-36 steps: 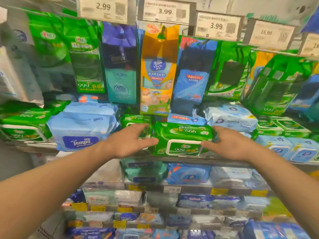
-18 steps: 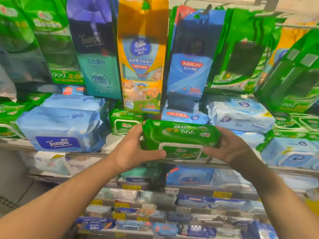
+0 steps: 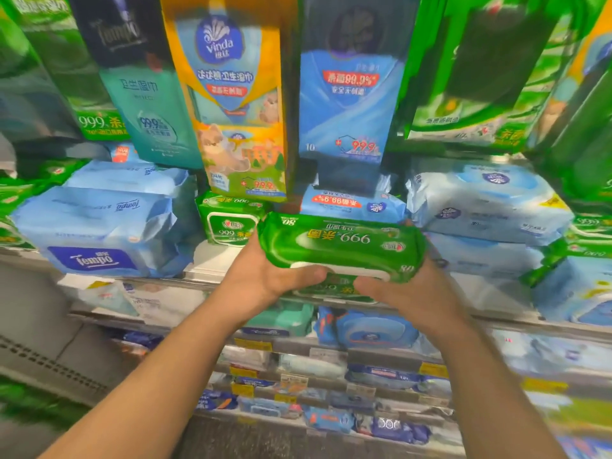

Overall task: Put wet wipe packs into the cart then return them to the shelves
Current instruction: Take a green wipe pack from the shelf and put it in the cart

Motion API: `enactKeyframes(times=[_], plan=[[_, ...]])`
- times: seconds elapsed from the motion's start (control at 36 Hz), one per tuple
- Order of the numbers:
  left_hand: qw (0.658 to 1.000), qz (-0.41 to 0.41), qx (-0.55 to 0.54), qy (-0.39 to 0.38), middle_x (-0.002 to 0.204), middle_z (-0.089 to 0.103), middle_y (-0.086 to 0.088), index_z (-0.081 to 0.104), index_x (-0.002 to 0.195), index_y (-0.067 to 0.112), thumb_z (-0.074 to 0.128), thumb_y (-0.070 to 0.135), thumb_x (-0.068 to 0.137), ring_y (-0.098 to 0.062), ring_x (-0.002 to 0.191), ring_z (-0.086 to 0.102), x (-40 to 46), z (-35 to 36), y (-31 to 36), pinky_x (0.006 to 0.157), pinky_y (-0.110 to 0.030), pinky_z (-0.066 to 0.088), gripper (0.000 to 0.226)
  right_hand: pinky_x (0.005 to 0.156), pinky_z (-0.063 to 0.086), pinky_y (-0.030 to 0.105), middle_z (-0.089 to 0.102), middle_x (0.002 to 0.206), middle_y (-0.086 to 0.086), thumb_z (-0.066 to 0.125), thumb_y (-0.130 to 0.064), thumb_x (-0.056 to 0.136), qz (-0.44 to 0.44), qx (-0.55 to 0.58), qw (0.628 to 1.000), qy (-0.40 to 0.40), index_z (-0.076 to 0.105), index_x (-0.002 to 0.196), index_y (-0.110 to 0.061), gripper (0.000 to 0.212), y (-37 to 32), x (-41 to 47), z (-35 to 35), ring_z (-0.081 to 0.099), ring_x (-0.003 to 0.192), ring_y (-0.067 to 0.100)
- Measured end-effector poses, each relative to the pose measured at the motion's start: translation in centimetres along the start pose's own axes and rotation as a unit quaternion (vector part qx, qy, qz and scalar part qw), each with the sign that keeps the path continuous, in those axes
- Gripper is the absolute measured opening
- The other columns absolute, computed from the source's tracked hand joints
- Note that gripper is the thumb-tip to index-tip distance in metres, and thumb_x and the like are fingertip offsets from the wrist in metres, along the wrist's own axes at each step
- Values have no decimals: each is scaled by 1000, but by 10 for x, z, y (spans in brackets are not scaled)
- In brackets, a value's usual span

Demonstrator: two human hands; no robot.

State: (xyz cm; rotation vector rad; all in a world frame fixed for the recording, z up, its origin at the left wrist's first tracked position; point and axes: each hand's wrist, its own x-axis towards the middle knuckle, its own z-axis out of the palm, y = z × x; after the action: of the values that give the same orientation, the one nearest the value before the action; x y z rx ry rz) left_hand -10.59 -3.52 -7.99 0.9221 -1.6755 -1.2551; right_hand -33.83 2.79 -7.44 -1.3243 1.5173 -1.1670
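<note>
Both hands hold one green wet wipe pack (image 3: 341, 246) just off the front edge of the shelf (image 3: 212, 260): left hand (image 3: 265, 276) and right hand (image 3: 407, 293) curl around its ends. No cart visible; carting and returning judged outstanding.

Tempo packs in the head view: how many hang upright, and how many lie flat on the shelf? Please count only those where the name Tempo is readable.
Hanging teal Tempo pack: 1
Flat blue Tempo packs, front and behind it: 2
Total: 3
</note>
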Motion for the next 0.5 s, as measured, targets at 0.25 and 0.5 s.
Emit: enactKeyframes(times=[0.25, 0.5], plan=[[999, -24, 5, 29, 118, 76, 1, 72, 117, 25, 89, 25, 63, -20, 112, 71, -2, 9, 10, 101, -43, 54, 56, 68, 55, 14, 76, 109, -6, 91, -26, 46, -9, 78, 997, -11, 58, 132, -15, 93, 2, 4, 5, 73, 92, 3], [996, -24, -51, 71, 120, 75, -12, 65, 127, 7, 92, 24, 62, -30, 112, 71, -15, 17, 22, 94, -48, 57, 73, 73, 59, 23, 77, 109, -1, 99, -14, 50, -26, 132, 991, -25, 62, 128, -12, 86, -5, -6, 5, 75, 98, 16]])
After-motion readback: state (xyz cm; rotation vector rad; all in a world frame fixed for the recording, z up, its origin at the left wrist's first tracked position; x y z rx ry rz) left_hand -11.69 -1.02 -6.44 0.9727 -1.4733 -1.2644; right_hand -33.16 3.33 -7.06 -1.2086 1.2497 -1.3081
